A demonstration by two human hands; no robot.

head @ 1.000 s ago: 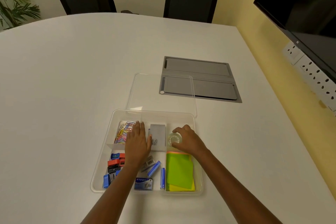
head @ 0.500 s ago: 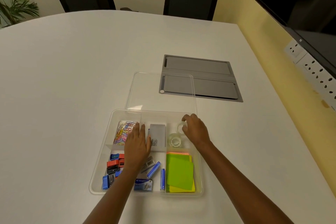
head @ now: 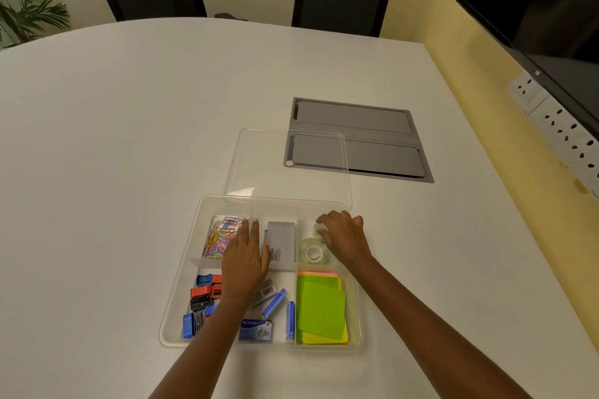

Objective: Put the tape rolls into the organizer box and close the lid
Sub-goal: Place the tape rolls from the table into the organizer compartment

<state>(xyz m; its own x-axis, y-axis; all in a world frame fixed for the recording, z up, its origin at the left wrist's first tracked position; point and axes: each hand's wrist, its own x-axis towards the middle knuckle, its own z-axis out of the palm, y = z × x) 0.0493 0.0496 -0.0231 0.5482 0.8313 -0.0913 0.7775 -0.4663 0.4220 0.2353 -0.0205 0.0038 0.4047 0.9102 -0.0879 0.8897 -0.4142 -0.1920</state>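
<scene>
The clear organizer box [head: 181, 285] sits open on the white table, and its clear lid [head: 285, 165] lies flat just behind it. One clear tape roll [head: 312, 252] lies flat in the far right compartment. A second, smaller clear tape roll [head: 318, 230] stands on edge behind it, near the far wall. My right hand [head: 345, 236] curls over that second roll, fingertips and thumb gripping it. My left hand [head: 245, 261] rests flat, palm down, on the box's middle, holding nothing.
The box also holds coloured paper clips [head: 222, 238], a grey stamp-pad case [head: 282, 244], sharpeners [head: 202, 298], staple boxes [head: 274, 303] and green sticky notes [head: 321, 308]. A grey cable hatch [head: 359, 139] is set in the table behind the lid. Chairs stand at the far side; a monitor and sockets are on the right.
My right hand left the flat tape roll and moved to the far side of the same compartment, where it now grips the second roll. My left hand stayed put.
</scene>
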